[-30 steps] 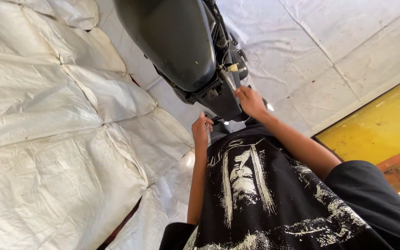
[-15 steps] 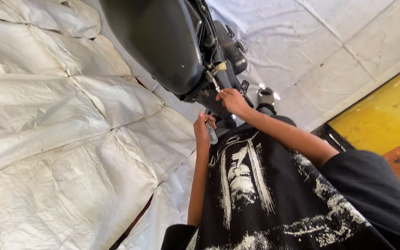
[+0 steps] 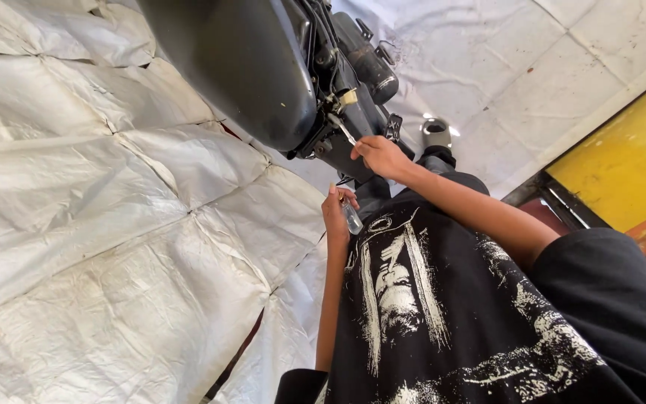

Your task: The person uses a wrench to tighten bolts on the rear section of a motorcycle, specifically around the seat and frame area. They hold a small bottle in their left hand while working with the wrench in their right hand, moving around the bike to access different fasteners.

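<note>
We grip a slim metal tool point(image 3: 340, 127) in our right hand point(image 3: 380, 155), shaft angled up-left into the dark motorcycle body point(image 3: 256, 75), while our left hand point(image 3: 336, 213), lower, clasps a small clear piece point(image 3: 351, 220)

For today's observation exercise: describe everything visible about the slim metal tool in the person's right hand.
The slim silvery metal tool looks like a thin shiny steel shaft. It slants up and left from the right hand, which grips its lower end. Its tip meets the dark motorcycle body near a pale tag. Its handle is hidden.
</note>
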